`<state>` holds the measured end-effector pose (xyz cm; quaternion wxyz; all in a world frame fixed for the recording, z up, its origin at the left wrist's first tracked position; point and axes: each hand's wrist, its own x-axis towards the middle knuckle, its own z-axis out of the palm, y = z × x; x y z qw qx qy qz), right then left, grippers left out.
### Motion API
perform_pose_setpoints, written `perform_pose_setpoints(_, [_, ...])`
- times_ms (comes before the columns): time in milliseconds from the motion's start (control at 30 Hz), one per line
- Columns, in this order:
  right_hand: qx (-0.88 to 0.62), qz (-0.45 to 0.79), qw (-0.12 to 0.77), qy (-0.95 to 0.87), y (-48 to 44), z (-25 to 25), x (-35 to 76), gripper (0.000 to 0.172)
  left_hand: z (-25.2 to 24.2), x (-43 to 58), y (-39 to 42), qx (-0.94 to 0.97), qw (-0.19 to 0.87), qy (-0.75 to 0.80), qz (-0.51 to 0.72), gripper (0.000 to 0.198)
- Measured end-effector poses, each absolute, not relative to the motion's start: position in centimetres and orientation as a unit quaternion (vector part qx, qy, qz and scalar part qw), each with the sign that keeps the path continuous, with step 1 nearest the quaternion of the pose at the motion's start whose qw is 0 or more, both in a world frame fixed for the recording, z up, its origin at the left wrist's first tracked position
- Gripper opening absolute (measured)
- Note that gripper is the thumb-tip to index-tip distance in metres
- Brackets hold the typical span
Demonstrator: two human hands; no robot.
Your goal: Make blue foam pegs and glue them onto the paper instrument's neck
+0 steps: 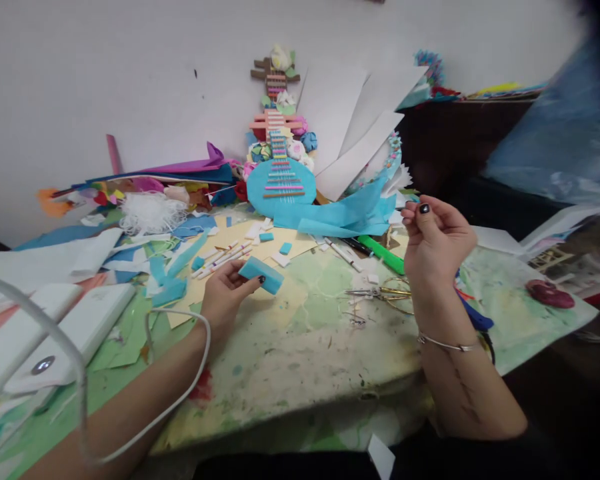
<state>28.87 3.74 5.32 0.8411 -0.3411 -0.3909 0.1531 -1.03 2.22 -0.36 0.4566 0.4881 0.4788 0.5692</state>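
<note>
My left hand (226, 288) pinches a small blue rectangular block (270, 280), which looks paper-covered, just above the table. On the right, my right hand (437, 237) is raised with thumb and fingertips pressed together; a tiny bluish bit may sit between them, too small to make out. Below and left of that hand lie gold-handled scissors (397, 293) and a bright green tool with a long handle (386, 256). White sticks (225, 260) and small blue pieces (285, 249) are scattered beyond my left hand.
A blue round-bodied paper instrument model (257, 187) leans against the wall. Blue crepe paper (340, 213) lies before it. White string (153, 213) is heaped at back left. A white power bank (80, 333) and a white cable (80, 373) are at left.
</note>
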Motion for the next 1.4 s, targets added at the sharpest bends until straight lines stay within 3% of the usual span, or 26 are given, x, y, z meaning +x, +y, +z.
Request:
perform_pose_setpoints(200, [-0.261, 0.02, 0.861, -0.436, -1.1, 10.9, 30.5, 0.011, 0.2, -0.9, 2.4, 0.446, 0.425, 0.517, 0.595, 0.05])
perform_pose_setpoints(300, [-0.37, -0.061, 0.788, -0.488, -3.9, 12.2, 32.6, 0.011, 0.4, -0.9, 2.3, 0.445, 0.425, 0.511, 0.6, 0.052])
perform_pose_setpoints(367, [-0.565, -0.074, 0.613, -0.547, -5.3, 11.3, 34.7, 0.019, 0.4, -0.8, 2.2, 0.45, 0.427, 0.506, 0.599, 0.052])
perform_pose_setpoints(467, [-0.785, -0.111, 0.187, -0.58, -6.6, 7.5, 37.9, 0.023, 0.6, -0.7, 2.0, 0.458, 0.433, 0.5, 0.594, 0.052])
perform_pose_setpoints(600, [-0.823, -0.086, 0.09, -0.554, -7.7, 2.1, 40.3, 0.025, 0.6, -0.6, 1.8, 0.468, 0.441, 0.485, 0.593, 0.052])
perform_pose_setpoints(733, [-0.829, -0.088, 0.09, -0.546, -8.6, 0.3, 40.4, 0.024, 0.6, -0.6, 1.8, 0.464, 0.454, 0.486, 0.585, 0.053])
perform_pose_setpoints(1000, [-0.804, -0.166, 0.16, -0.548, -8.7, 1.6, 41.3, 0.032, 0.6, -0.5, 1.8, 0.468, 0.467, 0.481, 0.576, 0.051])
perform_pose_setpoints(1400, [-0.835, -0.201, 0.119, -0.498, -5.9, -0.9, 44.6, 0.037, 0.8, -0.2, 1.5, 0.469, 0.484, 0.475, 0.566, 0.053])
